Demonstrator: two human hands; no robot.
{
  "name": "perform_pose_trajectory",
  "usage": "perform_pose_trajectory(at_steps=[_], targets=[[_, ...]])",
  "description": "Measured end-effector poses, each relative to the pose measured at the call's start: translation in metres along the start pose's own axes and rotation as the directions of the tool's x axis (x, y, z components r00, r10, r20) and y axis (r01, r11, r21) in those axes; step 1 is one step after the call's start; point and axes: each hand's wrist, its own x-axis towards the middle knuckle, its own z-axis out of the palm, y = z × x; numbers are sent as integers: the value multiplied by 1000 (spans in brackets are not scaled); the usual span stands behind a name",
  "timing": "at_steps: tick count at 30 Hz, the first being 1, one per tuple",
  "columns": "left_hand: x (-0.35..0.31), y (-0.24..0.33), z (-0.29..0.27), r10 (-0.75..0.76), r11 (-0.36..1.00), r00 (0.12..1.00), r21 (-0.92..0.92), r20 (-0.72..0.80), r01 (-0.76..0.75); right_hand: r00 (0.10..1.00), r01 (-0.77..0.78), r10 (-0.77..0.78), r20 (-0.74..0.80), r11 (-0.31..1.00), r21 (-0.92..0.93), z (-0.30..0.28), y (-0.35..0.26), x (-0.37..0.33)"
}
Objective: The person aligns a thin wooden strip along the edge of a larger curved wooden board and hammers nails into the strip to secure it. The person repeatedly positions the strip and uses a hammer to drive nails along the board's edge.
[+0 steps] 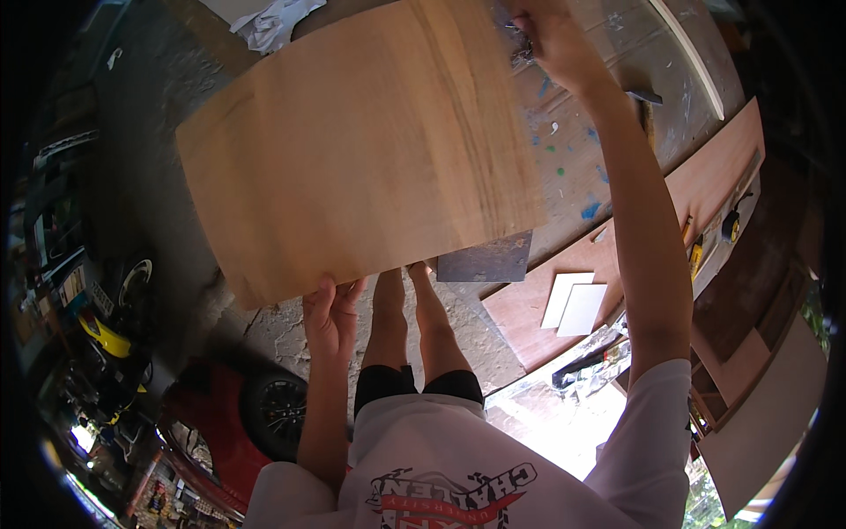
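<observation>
A large plywood panel (352,150) with brown grain streaks is held up in front of me and fills the upper middle. My left hand (333,317) grips its near edge, thumb on the face and fingers curled behind. Up at the far right, my right hand (555,44) is closed beside the panel's right edge. Something small and dark (522,42) shows at its fingers, too blurred to name. Beneath the panel's right side lies a paint-spotted work surface (573,167).
Two white rectangular pieces (580,304) lie on a reddish-brown board (529,326) at right. Farther right are a yellow-black tape measure (730,227) and a yellow-handled tool (696,257). A dark square plate (485,257) sits by my feet. A red car's wheel (275,414) stands lower left.
</observation>
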Motion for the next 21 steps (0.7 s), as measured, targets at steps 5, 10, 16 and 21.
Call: perform_pose_trajectory(at_steps=[5,10,16,21], targets=[[17,-14,15,-21,999,1000,46,5,21,961,-245,254,-114,966,86,-32,-10,-10],[20,-20,14,-26,1000,1000,14,-4,26,934,-268,297,-199,950,159,-52,-35,-26],[19,-22,8,-2,1000,1000,12,28,2,833,-339,501,-234,798,499,-84,-76,-83],[23,-27,6,12,1000,1000,18,12,-13,822,-336,553,-138,666,666,-76,-150,-140]])
